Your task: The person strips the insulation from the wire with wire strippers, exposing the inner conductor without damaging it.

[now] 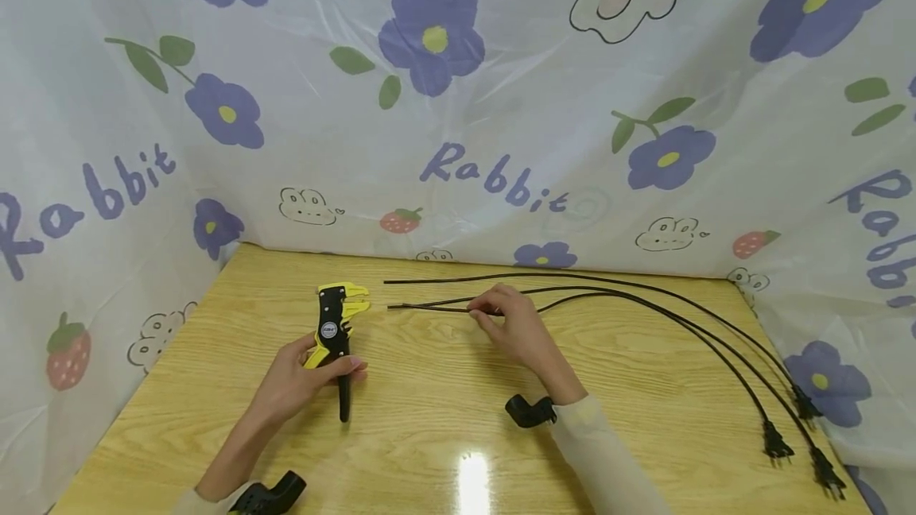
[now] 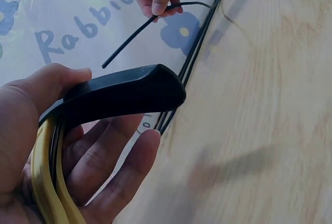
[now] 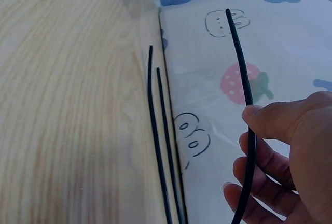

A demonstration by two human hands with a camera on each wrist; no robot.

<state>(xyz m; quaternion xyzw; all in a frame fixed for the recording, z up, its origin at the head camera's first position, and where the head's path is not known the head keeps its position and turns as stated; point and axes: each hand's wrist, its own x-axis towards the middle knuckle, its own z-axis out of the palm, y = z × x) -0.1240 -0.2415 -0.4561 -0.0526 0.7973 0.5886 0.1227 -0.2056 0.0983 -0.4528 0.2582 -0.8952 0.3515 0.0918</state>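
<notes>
A wire stripper (image 1: pixel 331 310) with a black body and yellow jaws is held upright in my left hand (image 1: pixel 286 384), jaws pointing right. In the left wrist view its black handle (image 2: pixel 129 92) crosses my palm, and the thumb rests against it. My right hand (image 1: pixel 521 334) pinches a black power cord (image 3: pixel 243 68) between thumb and fingers, a short way back from its cut end. That free end points toward the stripper, apart from it. In the right wrist view the cord is raised off the table.
Two more black cords (image 1: pixel 494 276) lie along the back of the wooden table (image 1: pixel 429 396), curving right. Two-pin plugs (image 1: pixel 776 441) sit at the right edge. A printed cloth (image 1: pixel 501 118) hangs behind and at both sides.
</notes>
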